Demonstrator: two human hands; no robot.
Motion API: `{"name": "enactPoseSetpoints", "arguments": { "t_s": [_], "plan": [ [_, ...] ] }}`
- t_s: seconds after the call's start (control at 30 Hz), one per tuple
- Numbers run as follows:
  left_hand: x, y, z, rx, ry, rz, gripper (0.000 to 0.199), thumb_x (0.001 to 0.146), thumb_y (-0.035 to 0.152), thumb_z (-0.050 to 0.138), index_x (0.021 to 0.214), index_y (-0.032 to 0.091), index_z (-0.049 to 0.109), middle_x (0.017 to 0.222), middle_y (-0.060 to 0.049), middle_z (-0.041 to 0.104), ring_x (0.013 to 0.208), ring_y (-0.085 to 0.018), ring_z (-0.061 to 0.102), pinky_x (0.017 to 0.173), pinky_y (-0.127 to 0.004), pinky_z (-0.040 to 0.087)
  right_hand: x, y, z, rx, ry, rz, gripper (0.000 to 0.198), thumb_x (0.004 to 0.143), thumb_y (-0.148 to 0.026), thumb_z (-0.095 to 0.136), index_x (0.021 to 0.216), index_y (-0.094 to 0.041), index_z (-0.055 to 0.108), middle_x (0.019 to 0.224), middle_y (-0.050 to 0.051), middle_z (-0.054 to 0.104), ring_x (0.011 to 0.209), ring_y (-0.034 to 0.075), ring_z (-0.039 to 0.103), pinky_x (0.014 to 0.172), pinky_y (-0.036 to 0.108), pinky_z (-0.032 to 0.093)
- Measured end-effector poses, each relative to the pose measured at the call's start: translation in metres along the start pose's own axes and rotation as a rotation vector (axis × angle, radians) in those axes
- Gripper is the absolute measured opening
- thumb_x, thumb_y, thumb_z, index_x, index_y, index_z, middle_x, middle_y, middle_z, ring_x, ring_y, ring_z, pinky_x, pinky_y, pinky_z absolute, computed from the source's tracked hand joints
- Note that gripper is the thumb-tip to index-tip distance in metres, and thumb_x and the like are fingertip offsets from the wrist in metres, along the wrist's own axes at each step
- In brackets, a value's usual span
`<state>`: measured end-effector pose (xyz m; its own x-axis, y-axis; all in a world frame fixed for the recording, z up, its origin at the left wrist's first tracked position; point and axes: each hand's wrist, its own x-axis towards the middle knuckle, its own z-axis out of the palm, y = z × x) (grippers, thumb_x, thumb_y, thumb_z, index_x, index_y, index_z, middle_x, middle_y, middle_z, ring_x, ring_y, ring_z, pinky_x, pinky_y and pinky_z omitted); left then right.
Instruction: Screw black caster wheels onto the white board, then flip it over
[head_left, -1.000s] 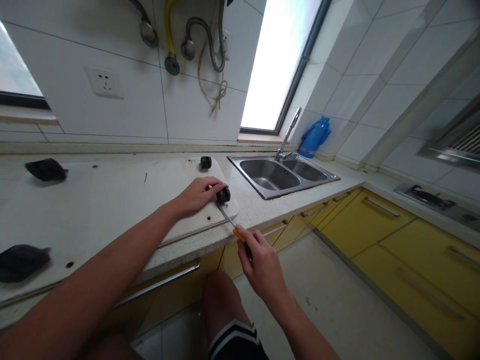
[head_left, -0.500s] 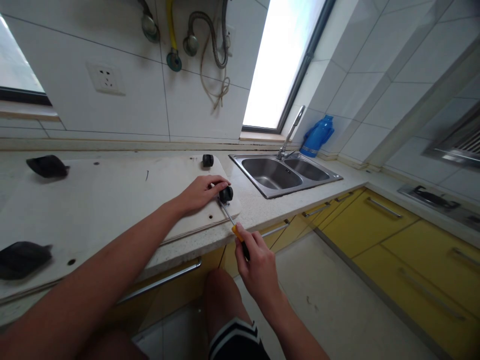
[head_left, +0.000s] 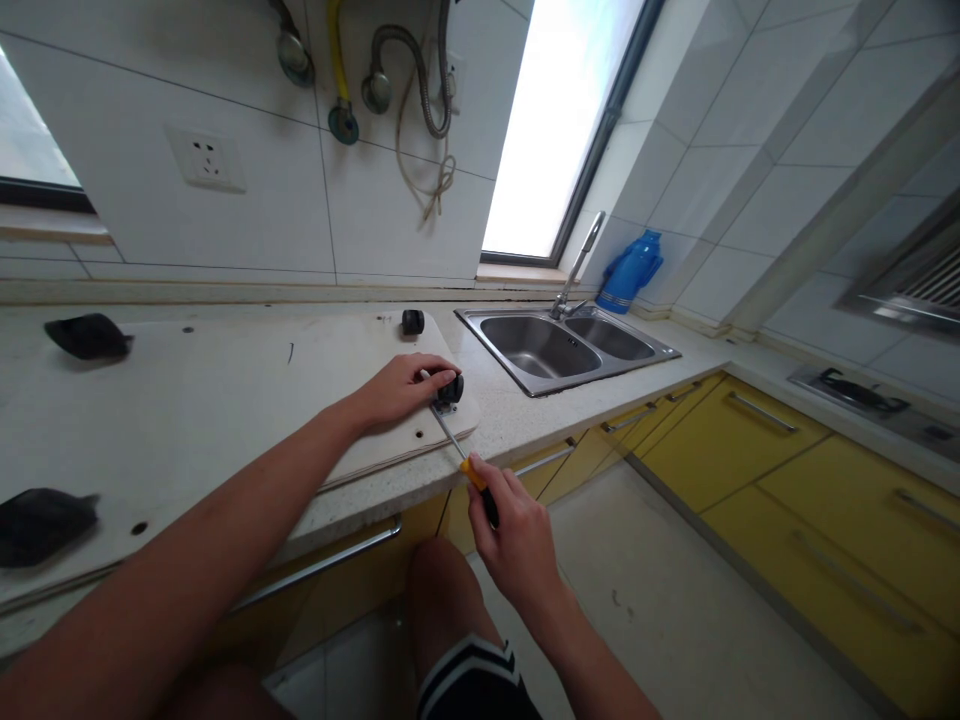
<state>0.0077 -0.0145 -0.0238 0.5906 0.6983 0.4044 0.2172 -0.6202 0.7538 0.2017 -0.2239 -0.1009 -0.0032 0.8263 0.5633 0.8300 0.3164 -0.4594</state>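
Observation:
A white board (head_left: 225, 400) with several holes lies on the countertop. At its right end is a black caster wheel (head_left: 451, 388) on a small metal plate. My left hand (head_left: 409, 385) rests on the board with its fingers closed against the caster. A screwdriver (head_left: 466, 467) with a yellow and black handle is gripped in my right hand (head_left: 514, 515), beyond the counter's front edge. Its shaft slants up to the caster's plate; the tip is too small to make out. Another black caster (head_left: 412, 322) stands at the board's far right corner.
Two more dark casters, a far one (head_left: 88, 337) and a near one (head_left: 46, 525), are at the board's left. A double steel sink (head_left: 536, 385), faucet (head_left: 581, 265) and blue thermos (head_left: 630, 272) are to the right. Yellow cabinets (head_left: 780, 450) line the floor.
The screwdriver's tip end has shifted slightly left beside the caster. Both hands keep nearly the same place, and the whole view has drifted a little.

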Motion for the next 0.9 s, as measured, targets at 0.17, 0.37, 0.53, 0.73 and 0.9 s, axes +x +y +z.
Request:
{"name": "enactPoseSetpoints", "arguments": {
  "t_s": [0.17, 0.37, 0.53, 0.73, 0.9],
  "plan": [
    [0.000, 0.003, 0.000, 0.009, -0.001, 0.004, 0.052, 0.107, 0.065, 0.061, 0.120, 0.020, 0.085, 0.115, -0.012, 0.086, 0.095, -0.027, 0.078, 0.091, -0.043, 0.062, -0.018, 0.015, -0.005, 0.184, 0.199, 0.179, 0.035, 0.111, -0.037, 0.065, 0.145, -0.030, 0.067, 0.101, 0.001, 0.080, 0.074, 0.017, 0.075, 0.066, 0.027, 0.060],
    [0.000, 0.004, 0.000, 0.025, 0.003, 0.011, 0.049, 0.108, 0.060, 0.060, 0.120, 0.020, 0.084, 0.112, -0.012, 0.086, 0.092, -0.026, 0.077, 0.089, -0.043, 0.062, -0.014, 0.023, -0.037, 0.099, 0.223, 0.147, 0.014, 0.105, -0.037, 0.075, 0.118, -0.032, 0.079, 0.102, 0.003, 0.079, 0.088, 0.023, 0.077, 0.077, 0.034, 0.063],
    [0.001, 0.002, 0.000, 0.037, 0.000, 0.009, 0.047, 0.107, 0.059, 0.061, 0.119, 0.021, 0.085, 0.112, -0.011, 0.087, 0.090, -0.025, 0.076, 0.085, -0.041, 0.061, 0.010, 0.025, -0.063, 0.021, 0.216, 0.078, 0.013, 0.103, -0.037, 0.079, 0.114, -0.032, 0.082, 0.105, 0.006, 0.075, 0.091, 0.025, 0.076, 0.080, 0.038, 0.064],
    [0.001, 0.001, -0.001, 0.022, -0.005, 0.001, 0.047, 0.106, 0.060, 0.062, 0.119, 0.021, 0.085, 0.112, -0.011, 0.086, 0.088, -0.025, 0.076, 0.085, -0.041, 0.060, 0.022, 0.023, -0.069, -0.036, 0.148, 0.015, 0.014, 0.102, -0.036, 0.080, 0.114, -0.031, 0.084, 0.101, 0.006, 0.074, 0.085, 0.023, 0.077, 0.076, 0.034, 0.064],
    [0.001, 0.000, -0.001, 0.024, -0.008, 0.009, 0.048, 0.107, 0.060, 0.061, 0.120, 0.021, 0.085, 0.112, -0.011, 0.086, 0.089, -0.025, 0.076, 0.087, -0.041, 0.060, 0.030, 0.022, -0.077, -0.065, 0.104, -0.022, 0.013, 0.103, -0.038, 0.078, 0.112, -0.031, 0.083, 0.101, 0.006, 0.074, 0.085, 0.023, 0.077, 0.075, 0.034, 0.064]
  ]
}}
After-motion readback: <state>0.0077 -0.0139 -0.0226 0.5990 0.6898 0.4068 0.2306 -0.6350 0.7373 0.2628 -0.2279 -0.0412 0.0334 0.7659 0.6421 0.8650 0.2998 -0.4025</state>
